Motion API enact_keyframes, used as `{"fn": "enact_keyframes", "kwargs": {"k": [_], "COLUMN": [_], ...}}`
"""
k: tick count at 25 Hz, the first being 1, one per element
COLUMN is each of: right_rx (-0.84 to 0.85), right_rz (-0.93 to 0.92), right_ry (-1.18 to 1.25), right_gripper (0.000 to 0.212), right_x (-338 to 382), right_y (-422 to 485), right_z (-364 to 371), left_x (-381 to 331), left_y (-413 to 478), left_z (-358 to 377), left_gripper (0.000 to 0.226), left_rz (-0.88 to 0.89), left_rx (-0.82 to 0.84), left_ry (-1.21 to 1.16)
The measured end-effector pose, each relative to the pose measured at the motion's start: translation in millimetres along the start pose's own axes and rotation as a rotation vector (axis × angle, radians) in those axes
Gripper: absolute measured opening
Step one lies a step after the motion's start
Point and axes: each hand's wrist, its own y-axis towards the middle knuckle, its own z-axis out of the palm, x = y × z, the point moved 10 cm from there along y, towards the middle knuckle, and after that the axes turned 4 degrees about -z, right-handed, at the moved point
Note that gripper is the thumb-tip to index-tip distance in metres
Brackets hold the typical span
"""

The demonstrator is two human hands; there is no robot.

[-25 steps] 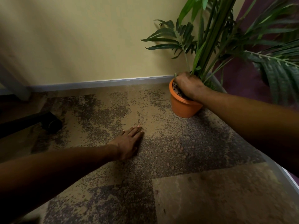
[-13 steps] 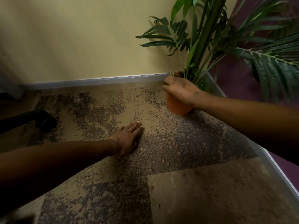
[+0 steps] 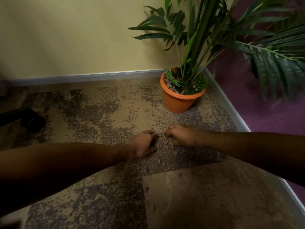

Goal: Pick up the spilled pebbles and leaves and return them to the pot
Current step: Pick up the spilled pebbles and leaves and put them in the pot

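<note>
Two hands work low on the floor in the head view. The left hand (image 3: 145, 144) and right hand (image 3: 179, 135) face each other, knuckles up and fingers curled down onto the carpet (image 3: 99, 113). They flank a small cluster of pebbles (image 3: 167, 144), probably to rake them together into one scoop. I cannot tell whether either hand already encloses any. A few more pebbles lie scattered nearer, apart from the cluster. The pot (image 3: 178, 101) stands upright further off and to the right, well apart from the hands. It sits in the corner with pebbles and green blades already inside around the plant (image 3: 198, 38). The mottled brown and grey carpet pile makes the pebbles hard to spot. A yellow wall (image 3: 66, 38) with a pale skirting (image 3: 82, 77) closes the far side, and a black object (image 3: 31, 119) lies at the far left.
</note>
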Motion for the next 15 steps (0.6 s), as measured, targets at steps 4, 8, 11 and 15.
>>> {"fn": "enact_keyframes", "kwargs": {"k": [4,8,11,15], "right_rx": [-0.051,-0.106,-0.129,-0.168], "right_rz": [0.140,0.175,0.208,0.261], "right_ry": [0.165,0.231,0.249,0.334], "right_gripper": [0.040,0.033,0.026,0.015], "right_x": [-18,-21,-24,-34], "right_y": [5,12,16,18], "right_z": [14,22,29,29], "left_x": [-9,-13,-13,-18], "left_y": [14,20,22,27], "left_z": [10,10,8,7], "left_gripper": [0.037,0.040,0.036,0.032], "left_rz": [-0.083,-0.114,-0.118,-0.059], "left_rx": [-0.005,-0.033,-0.065,-0.073], "left_ry": [-0.156,-0.223,-0.261,-0.267]}}
